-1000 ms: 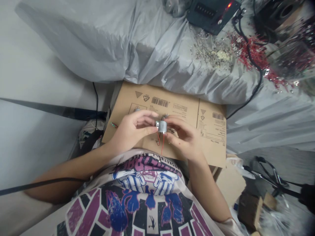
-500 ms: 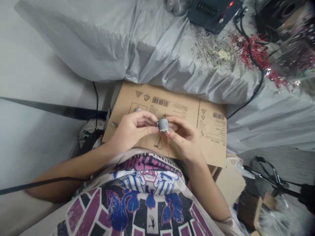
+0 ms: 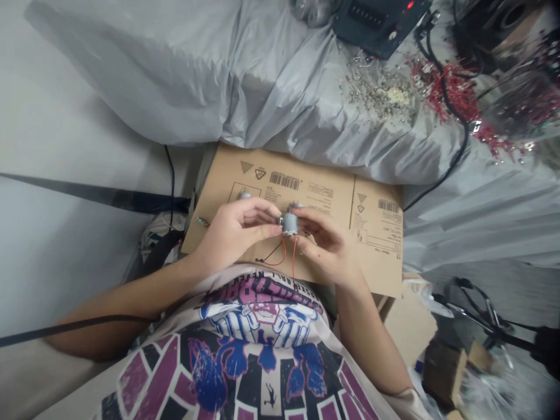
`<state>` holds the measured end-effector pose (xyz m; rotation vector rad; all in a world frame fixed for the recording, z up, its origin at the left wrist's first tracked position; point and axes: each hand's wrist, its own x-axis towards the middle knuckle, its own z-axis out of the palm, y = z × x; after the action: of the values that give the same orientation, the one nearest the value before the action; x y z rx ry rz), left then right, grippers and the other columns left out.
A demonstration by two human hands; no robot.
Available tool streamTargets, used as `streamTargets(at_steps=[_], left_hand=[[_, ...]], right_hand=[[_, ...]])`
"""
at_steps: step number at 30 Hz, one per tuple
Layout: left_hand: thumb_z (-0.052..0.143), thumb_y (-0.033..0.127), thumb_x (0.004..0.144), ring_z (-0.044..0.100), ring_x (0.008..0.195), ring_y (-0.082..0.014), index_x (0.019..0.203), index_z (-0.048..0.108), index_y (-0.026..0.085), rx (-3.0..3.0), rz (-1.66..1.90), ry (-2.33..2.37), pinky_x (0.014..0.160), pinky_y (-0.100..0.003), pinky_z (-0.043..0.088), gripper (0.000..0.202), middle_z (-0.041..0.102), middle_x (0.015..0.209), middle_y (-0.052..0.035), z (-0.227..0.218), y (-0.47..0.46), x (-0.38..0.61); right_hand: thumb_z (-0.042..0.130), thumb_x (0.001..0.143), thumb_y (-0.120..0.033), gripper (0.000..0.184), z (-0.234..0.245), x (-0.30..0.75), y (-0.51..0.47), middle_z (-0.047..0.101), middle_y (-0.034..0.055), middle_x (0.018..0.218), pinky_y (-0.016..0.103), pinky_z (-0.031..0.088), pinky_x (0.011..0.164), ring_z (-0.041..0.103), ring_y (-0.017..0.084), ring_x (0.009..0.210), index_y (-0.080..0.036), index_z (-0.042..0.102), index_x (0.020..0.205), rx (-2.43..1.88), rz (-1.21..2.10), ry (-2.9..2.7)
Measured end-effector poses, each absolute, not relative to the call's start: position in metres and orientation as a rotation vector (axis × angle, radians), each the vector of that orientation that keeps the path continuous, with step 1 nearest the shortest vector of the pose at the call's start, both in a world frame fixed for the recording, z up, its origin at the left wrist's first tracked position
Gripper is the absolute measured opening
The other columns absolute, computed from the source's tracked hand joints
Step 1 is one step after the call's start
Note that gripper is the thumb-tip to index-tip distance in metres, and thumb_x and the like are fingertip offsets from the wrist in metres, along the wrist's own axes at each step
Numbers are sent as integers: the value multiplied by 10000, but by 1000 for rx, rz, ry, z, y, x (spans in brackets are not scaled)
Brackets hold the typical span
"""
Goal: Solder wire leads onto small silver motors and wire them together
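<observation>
A brown cardboard panel with black printing and barcodes (image 3: pixel 332 227) lies in front of the person, and both bare hands are over its nearer half. Between them, over the middle of the cardboard panel, is a small silver-grey cylindrical metal motor (image 3: pixel 290 224). The left hand (image 3: pixel 227 230) has its thumb and forefinger pinched at the motor's left side, where a small pale-and-black part shows. The right hand (image 3: pixel 330 242) grasps the motor's right side, thumb low and forefinger high, its other fingers curled behind.

A thin straight red wire (image 3: pixel 294 256) hangs from the motor toward the cardboard panel's near edge. A looped red wire (image 3: pixel 284 252) curves left over the panel, near a thin black wire (image 3: pixel 273 251).

A second grey metal motor (image 3: pixel 245 195) sits on the panel's far left part, beyond the left hand; a third grey piece (image 3: pixel 298 205) shows partly behind the held motor. A small multicoloured piece (image 3: pixel 202 221) lies near the panel's left edge. Beyond the panel's far edge rises a counter draped in wrinkled grey plastic (image 3: pixel 280 87), carrying a black box with a red light (image 3: pixel 371 29) and a tangle of red strands (image 3: pixel 459 96).
</observation>
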<state>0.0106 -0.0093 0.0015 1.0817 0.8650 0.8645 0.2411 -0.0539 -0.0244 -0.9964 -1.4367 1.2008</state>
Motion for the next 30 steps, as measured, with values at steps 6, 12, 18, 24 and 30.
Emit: streamTargets(at_steps=[6,12,18,24,30], left_hand=[[979,268,853,808,935,-141,1017,814,206,1100,854,856,916,-208,635,241,851,985,1,2,-8,9],[980,282,845,811,940,-161,1035,812,211,1098,846,855,904,-238,644,264,850,986,-10,1,-7,9],[970,304,847,809,949,-174,1031,817,216,1103,835,859,906,-260,640,255,852,994,-18,3,-7,8],[947,340,872,809,971,-201,1057,814,212,1110,827,898,928,-306,639,262,851,1028,-38,2,-9,8],[954,301,844,798,973,-205,1043,804,205,1121,849,920,949,-327,640,266,839,1012,-34,2,-10,11]], right_hand=[[870,964,-210,480,-24,243,-53,806,32,1310,396,688,1082,808,203,1165,-358,767,1408,-993,1180,-1439],[870,965,-215,466,-24,244,-52,817,38,1312,408,689,1085,814,207,1157,-347,771,1401,-997,1154,-1448],[858,970,-196,487,-24,245,-52,795,32,1341,404,689,1072,802,205,1162,-369,764,1416,-1011,1107,-1490],[852,976,-217,481,-23,248,-52,763,42,1400,447,683,1075,759,239,1245,-387,763,1417,-1053,1030,-1570],[840,986,-233,473,-21,248,-53,767,37,1408,531,630,1167,717,272,1331,-406,760,1419,-1101,947,-1654]])
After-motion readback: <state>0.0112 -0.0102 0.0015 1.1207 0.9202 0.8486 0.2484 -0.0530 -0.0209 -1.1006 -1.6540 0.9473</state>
